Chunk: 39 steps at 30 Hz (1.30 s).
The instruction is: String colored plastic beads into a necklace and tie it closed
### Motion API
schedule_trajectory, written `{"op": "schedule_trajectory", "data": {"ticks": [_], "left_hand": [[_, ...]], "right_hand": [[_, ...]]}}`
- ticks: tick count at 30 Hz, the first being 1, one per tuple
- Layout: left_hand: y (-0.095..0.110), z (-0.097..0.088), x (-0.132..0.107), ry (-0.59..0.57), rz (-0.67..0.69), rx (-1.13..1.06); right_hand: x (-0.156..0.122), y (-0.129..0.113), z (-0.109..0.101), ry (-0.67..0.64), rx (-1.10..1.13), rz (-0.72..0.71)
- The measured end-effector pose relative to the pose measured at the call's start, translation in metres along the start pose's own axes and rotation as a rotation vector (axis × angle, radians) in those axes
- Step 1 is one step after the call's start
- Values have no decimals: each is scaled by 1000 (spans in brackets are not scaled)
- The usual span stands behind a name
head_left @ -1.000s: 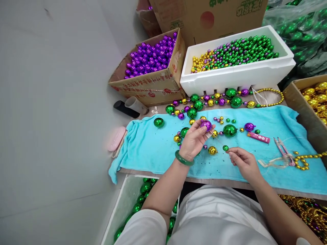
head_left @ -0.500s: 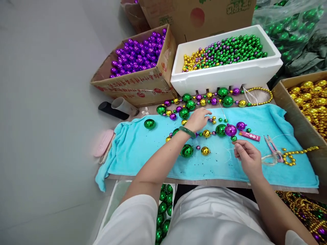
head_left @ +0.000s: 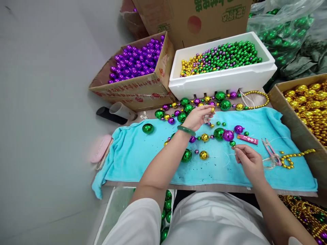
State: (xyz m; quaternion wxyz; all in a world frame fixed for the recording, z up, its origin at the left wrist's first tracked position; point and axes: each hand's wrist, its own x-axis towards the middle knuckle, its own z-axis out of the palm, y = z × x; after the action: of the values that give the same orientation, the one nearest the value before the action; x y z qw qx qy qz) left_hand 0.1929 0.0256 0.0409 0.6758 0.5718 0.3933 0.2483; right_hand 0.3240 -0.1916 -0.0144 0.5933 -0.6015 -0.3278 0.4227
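Note:
My left hand, a green bangle on its wrist, is raised over the turquoise towel and pinches a small gold bead at its fingertips. My right hand is closed on a thin string just below a small green bead. That bead hangs next to a big purple ball and a large green ball, the end of a strand running left under my left forearm. Loose small green beads lie between the hands. A fine clear thread curls left of my right hand.
Behind the towel lies a finished-looking bead strand. A white foam box of small beads, a carton of purple balls and a carton of gold beads surround it. Pink snips and a gold bead chain lie right.
My left hand has lifted from the small beads on the towel with a gold bead between its fingertips. My right hand stays at the green bead. The view has shifted slightly.

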Motion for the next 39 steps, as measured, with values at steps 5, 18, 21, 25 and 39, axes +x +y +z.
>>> {"op": "schedule_trajectory", "data": {"ticks": [5,18,21,25,39], "left_hand": [[13,-9,-39,-60,-41,-543],[1,-13,-55,9,22,-659],[0,-12,-56,25,50,-612],[1,-9,-56,126,188,-503],[-1,-9,-60,157,186,-499]], "right_hand": [[-1,1,9,-49,15,3],[-9,-3,18,-84,-1,-24],[-9,-3,17,-92,-26,-16],[-9,-2,15,-85,-37,-6],[-10,-7,18,-87,-50,-18]]}}
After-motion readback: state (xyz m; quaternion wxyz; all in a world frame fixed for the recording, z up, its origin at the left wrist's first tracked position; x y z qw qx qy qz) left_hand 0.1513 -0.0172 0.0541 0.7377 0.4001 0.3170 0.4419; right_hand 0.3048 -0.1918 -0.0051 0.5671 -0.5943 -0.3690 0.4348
